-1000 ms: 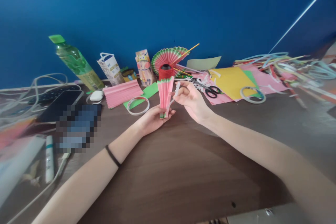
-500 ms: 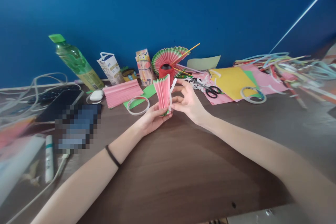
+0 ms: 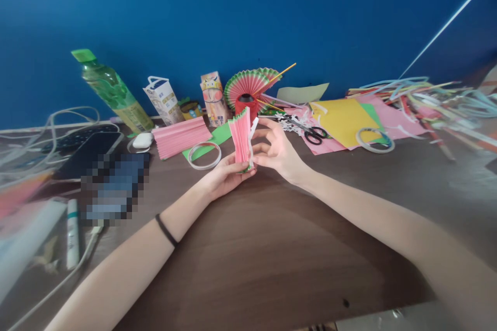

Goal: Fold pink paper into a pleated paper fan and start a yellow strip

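Observation:
Upright above the table, a pink pleated paper [image 3: 241, 137] with green edges is gripped near its bottom by my left hand [image 3: 225, 177], the thumb across its front. A narrow white strip [image 3: 253, 128], bent partway down, runs along the paper's right edge and stands partly away from it. My right hand [image 3: 281, 155] has thumb and index finger pinched on the strip's lower part, with the other fingers curled beside it. Behind the paper stands a red container [image 3: 248, 101]. A finished-looking pleated fan [image 3: 244, 85] with a yellow stick leans at the wall.
Left of my hands lie a tape roll [image 3: 204, 156], another pleated pink sheet [image 3: 182, 137] and a green sheet [image 3: 223, 135]. To the right are scissors [image 3: 315, 135], a yellow sheet [image 3: 337, 121] and a second tape roll [image 3: 375, 140]. A green bottle [image 3: 116, 93] tilts at the back left.
Both hands stay nearly in place. The pleated paper has tilted slightly, and the white strip's top has shifted a little left and down.

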